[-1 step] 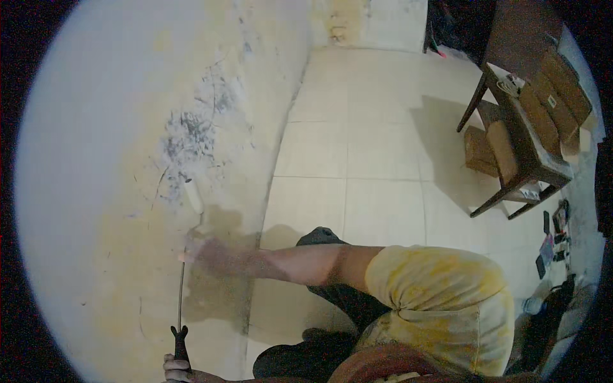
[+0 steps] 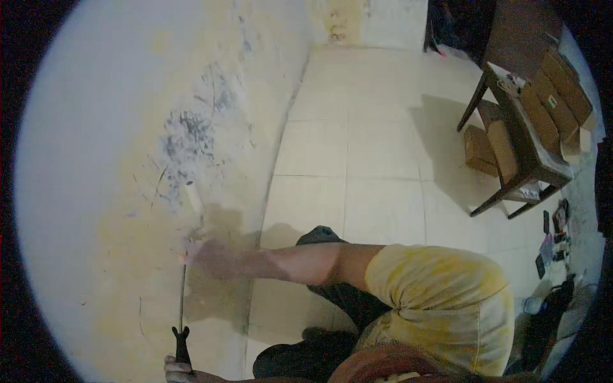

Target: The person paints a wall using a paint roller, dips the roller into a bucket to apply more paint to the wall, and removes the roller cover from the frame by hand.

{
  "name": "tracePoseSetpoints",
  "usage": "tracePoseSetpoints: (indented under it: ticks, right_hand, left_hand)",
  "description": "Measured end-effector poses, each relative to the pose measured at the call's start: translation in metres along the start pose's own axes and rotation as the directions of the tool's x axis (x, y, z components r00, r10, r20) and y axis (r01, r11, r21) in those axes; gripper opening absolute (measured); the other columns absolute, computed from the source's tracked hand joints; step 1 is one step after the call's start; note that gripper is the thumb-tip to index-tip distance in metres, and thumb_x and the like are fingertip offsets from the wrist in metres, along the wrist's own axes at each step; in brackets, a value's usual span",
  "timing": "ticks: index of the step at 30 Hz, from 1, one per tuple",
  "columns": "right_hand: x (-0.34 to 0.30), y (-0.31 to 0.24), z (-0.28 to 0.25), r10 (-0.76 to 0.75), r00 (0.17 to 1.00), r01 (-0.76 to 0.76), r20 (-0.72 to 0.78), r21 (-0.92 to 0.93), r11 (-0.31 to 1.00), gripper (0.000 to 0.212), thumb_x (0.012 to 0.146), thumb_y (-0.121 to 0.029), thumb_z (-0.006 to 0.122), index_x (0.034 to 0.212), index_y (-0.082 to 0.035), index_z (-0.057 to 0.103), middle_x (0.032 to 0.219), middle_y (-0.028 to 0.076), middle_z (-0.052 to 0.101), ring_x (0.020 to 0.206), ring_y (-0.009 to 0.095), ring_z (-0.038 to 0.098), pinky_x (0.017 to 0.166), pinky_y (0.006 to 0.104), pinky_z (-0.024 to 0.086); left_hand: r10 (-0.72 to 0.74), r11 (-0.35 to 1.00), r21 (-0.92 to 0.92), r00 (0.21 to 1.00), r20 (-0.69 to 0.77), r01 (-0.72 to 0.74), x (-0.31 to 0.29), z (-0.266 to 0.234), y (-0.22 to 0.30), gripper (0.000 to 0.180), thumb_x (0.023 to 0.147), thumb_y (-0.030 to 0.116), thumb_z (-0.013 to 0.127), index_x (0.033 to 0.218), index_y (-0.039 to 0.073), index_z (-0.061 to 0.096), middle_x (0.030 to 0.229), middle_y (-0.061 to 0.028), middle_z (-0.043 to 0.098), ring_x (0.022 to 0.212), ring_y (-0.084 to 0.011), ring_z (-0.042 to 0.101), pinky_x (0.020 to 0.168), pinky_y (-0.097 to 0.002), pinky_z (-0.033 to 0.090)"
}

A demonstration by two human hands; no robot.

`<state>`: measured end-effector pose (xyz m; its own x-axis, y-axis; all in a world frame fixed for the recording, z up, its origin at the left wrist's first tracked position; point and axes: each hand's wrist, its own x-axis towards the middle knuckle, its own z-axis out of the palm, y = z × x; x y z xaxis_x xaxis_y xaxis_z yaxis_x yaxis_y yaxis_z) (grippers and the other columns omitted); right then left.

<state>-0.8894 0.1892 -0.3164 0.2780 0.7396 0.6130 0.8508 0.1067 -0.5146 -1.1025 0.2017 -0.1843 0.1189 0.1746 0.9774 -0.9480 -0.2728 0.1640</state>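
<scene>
My left hand [image 2: 178, 369], at the lower left, is wrapped round the black handle of a long thin-rodded paint roller [image 2: 181, 348]. Its metal rod runs up along the stained wall [image 2: 128, 281]. Farther up, my right hand [image 2: 209, 258] reaches across from the right and closes round the rod just below the roller head; motion blurs its fingers. Beyond that hand, the slim white roller sleeve [image 2: 194, 198] lies close to the wall, just below a patch of dark marks [image 2: 189, 135]. Whether the sleeve touches the wall I cannot tell.
Pale floor tiles [image 2: 377, 147] meet the wall at its base. A dark wooden table [image 2: 539, 167] on the right carries an open cardboard box [image 2: 552, 105]. Behind its legs sits another brown box [image 2: 480, 151]. Small items and a clear bottle [image 2: 531, 305] lie along the right side.
The roller sleeve and rod have shifted very slightly down and to the right. My hands keep their places on the tool.
</scene>
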Motion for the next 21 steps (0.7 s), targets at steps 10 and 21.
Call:
tracePoseSetpoints:
  ticks: [10,21]
  right_hand:
    - [-0.014,0.012,0.07,0.072,0.914,-0.162,0.4,0.194,0.968,0.025,0.085,-0.017,0.048,0.105,-0.004,0.052,0.097,0.019,0.056,0.092,0.033,0.056,0.079,0.0411,0.046]
    - [-0.024,0.028,0.072,0.184,0.764,-0.317,0.619,0.112,0.942,0.022,0.09,-0.022,0.049,0.105,-0.009,0.056,0.093,0.014,0.062,0.09,0.032,0.059,0.077,0.0415,0.046]
  left_hand:
    - [-0.435,0.829,0.206,0.831,-0.347,0.52,-0.053,-0.023,-0.001,0.017,0.088,0.014,0.05,0.093,-0.003,0.048,0.08,-0.0154,0.054,0.076,-0.0257,0.052,0.08,-0.044,0.044]
    - [-0.69,0.401,0.258,0.476,-0.546,0.879,-0.097,-0.029,-0.093,0.019,0.083,0.015,0.055,0.074,0.0,0.049,0.073,-0.012,0.059,0.07,-0.0208,0.055,0.073,-0.0336,0.045]
